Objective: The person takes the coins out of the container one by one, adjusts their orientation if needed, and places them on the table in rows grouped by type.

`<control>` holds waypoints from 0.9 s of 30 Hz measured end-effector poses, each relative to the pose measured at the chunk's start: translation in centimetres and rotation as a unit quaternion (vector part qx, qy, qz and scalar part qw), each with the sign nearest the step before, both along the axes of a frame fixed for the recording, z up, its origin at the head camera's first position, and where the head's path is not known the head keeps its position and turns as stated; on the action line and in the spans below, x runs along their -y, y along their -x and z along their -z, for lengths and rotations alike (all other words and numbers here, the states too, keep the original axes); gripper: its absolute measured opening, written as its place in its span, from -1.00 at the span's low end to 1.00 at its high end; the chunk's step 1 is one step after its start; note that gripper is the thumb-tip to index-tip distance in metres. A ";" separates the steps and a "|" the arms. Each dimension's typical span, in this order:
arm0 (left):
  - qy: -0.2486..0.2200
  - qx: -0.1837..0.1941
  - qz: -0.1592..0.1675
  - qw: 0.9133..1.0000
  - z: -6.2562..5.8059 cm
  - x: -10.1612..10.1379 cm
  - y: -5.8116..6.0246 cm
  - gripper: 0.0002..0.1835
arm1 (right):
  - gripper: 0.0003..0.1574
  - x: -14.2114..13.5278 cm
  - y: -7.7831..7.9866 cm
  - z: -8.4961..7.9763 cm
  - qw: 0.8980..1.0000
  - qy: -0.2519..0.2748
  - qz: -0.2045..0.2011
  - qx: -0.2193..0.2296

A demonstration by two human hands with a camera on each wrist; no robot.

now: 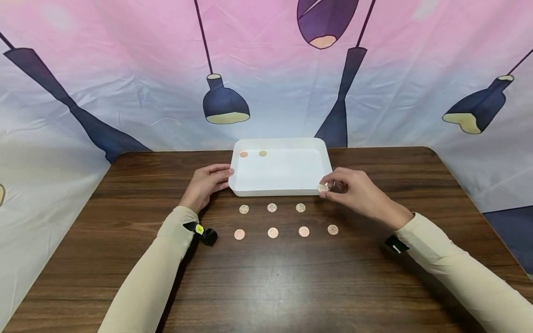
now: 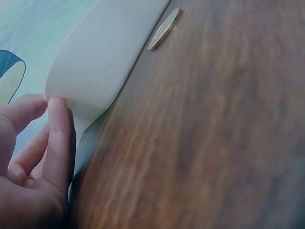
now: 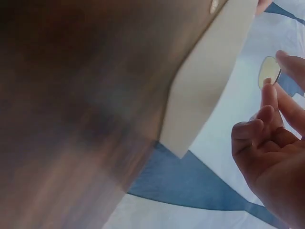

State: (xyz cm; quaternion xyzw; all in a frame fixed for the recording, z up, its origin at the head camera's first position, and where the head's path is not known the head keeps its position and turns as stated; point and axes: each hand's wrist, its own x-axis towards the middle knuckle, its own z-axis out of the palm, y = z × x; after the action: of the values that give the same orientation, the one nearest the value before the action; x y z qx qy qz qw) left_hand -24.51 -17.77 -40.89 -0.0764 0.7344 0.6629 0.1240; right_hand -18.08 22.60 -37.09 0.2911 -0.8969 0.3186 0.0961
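Note:
A white rectangular tray (image 1: 283,193) stands at the back of the table, with one copper coin (image 1: 243,154) and one yellowish coin (image 1: 263,153) lying inside. At its left end, my left hand (image 1: 207,182) grips the rim between thumb and fingers; the left wrist view has the hand (image 2: 35,152) against the corner of the wall. Above the tray's front right corner, my right hand (image 1: 354,189) pinches a gold-coloured coin (image 1: 323,188) between thumb and fingers. The right wrist view shows that coin (image 3: 268,71) held clear of the tray wall (image 3: 205,81).
Three silvery-gold coins, among them a coin (image 1: 272,207), lie in a row before the tray. Nearer, several copper-toned coins, such as a coin (image 1: 272,232), form a second row on the brown wooden table (image 1: 266,286). A printed cloth (image 1: 166,106) hangs behind.

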 end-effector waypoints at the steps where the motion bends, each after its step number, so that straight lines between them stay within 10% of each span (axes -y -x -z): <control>1: -0.001 -0.002 -0.006 1.000 0.0 0.0 -0.1 -0.43 | -0.76 -0.2 -0.2 0.2 1.000 0.000 0.001 0.004; 27: -0.025 -0.039 -0.051 0.998 0.4 -0.5 -0.5 -0.56 | -0.82 -0.7 -0.7 2.8 0.991 -0.101 -0.015 0.082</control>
State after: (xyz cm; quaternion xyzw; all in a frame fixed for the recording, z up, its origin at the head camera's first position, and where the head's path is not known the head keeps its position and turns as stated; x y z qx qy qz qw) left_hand -24.02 -17.24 -41.27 -0.0842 0.7168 0.6893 0.0634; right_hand -17.37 23.34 -39.87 0.2855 -0.9249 0.2508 -0.0121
